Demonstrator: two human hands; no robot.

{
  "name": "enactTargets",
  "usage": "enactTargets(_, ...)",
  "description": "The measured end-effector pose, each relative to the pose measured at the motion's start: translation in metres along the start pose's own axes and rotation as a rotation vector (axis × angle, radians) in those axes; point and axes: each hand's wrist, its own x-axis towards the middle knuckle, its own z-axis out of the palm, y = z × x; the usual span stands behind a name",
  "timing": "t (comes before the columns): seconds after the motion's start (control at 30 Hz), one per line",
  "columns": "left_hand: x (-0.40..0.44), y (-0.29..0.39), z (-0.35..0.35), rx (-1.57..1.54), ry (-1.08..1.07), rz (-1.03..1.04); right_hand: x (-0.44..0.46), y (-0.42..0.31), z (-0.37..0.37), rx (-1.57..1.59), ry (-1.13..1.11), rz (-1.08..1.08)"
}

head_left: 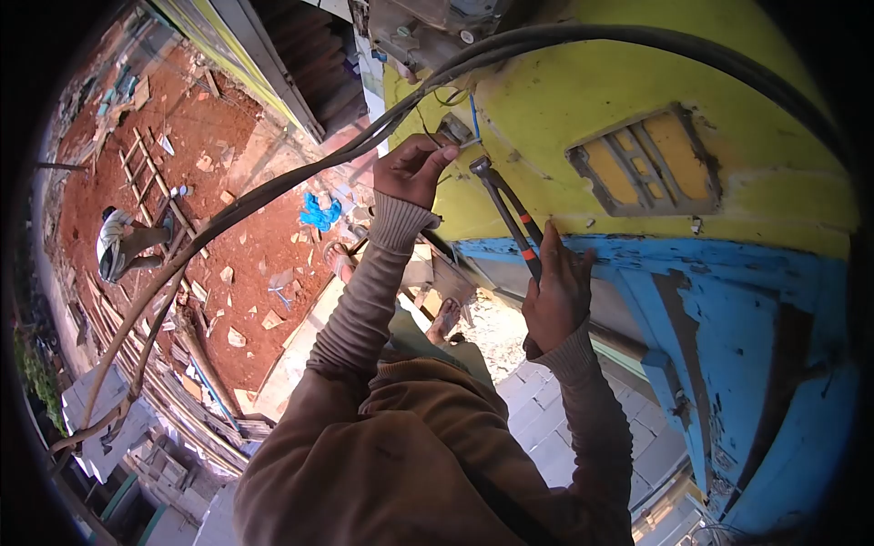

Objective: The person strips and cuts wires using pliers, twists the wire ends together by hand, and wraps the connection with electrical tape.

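My right hand [559, 289] is closed around the handles of long pincers [510, 217], black with orange bands. Their jaws point up and left, close to the yellow wall [537, 118]. Just left of the jaws, my left hand [411, 171] pinches a thin dark wire [426, 126]; the wire's end is hidden by the fingers. Above the fingertips a small grey box [455, 130] is set in the wall, with a blue wire [474, 116] beside it. Thick black cables [583, 35] arch over both hands.
A grey vent frame [645, 164] sits in the wall above peeling blue boards [728, 355]. Far below, a person [118, 244] bends near a wooden ladder [150, 182] on red soil. Blue plastic [320, 211] and bamboo poles [173, 391] lie there too.
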Motion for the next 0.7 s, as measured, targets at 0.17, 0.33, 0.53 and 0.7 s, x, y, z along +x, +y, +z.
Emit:
enactTargets(0.17,0.001,-0.002,-0.003,0.000,0.005,0.028,-0.004,-0.004,0.001,-0.068,0.074,0.053)
enactTargets(0.33,0.001,-0.002,-0.003,0.001,-0.013,-0.001,0.001,-0.006,-0.007,0.010,0.069,0.047)
enactTargets(0.53,0.003,-0.001,-0.003,0.023,-0.048,-0.010,0.001,0.013,-0.001,0.525,-0.100,0.053)
enactTargets(0.7,0.005,-0.004,-0.004,-0.039,-0.034,0.001,0.011,0.026,-0.004,1.511,-0.530,0.233)
